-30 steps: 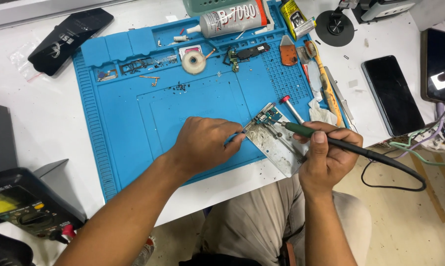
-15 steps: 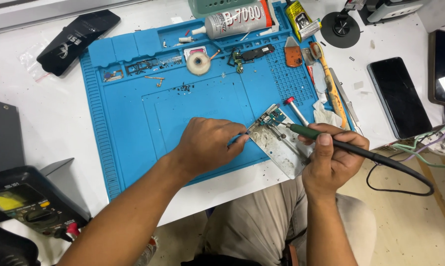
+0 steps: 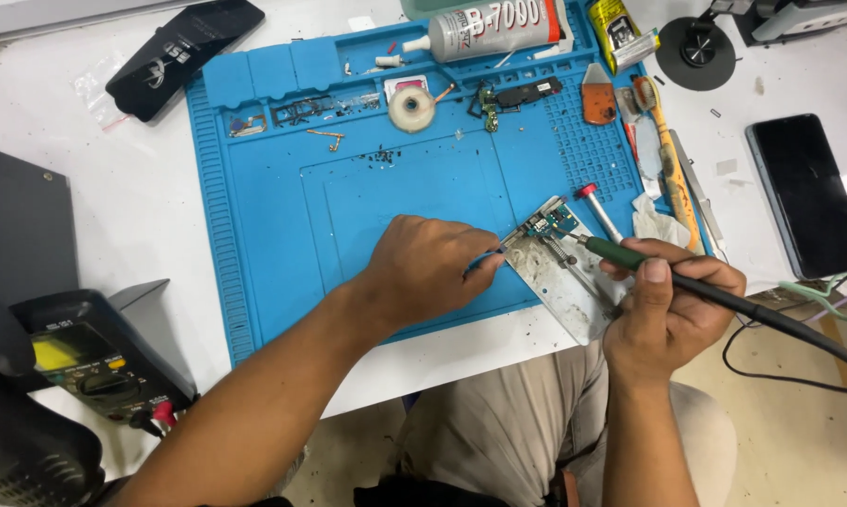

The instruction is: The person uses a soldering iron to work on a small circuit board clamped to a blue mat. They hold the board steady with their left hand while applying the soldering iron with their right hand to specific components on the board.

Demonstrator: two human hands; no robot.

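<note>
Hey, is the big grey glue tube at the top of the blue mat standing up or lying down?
Lying down. The grey glue tube rests on its side along the blue mat's top edge, white nozzle pointing left.

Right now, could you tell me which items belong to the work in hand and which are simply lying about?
In use: soldering iron in right hand; tweezers in left hand; small circuit board; metal holder plate.
Lying about: glue tube; tape roll; dark phone; multimeter.
</note>
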